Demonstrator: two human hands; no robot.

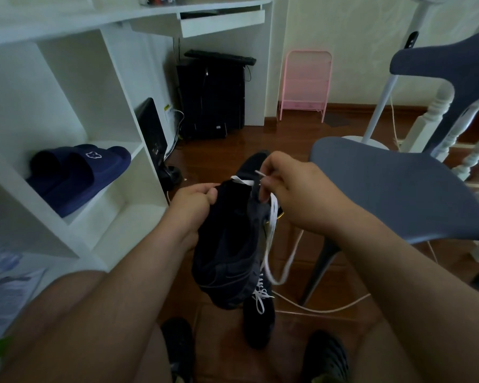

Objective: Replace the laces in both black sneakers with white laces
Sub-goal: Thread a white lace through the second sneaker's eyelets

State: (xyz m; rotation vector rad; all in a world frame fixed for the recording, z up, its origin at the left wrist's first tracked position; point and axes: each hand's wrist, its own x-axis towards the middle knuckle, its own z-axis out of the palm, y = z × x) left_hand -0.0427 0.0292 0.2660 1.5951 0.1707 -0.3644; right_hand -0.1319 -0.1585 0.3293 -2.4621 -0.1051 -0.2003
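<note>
Bare knees frame a second black sneaker [259, 313] on the floor, already white-laced. Above it, left hand [190, 205] grips the raised black sneaker [227, 244]; right hand [291, 189] pinches its white lace [271, 214].

black sneaker [227, 250] held aloft, white lace [271, 217] dangling
</note>
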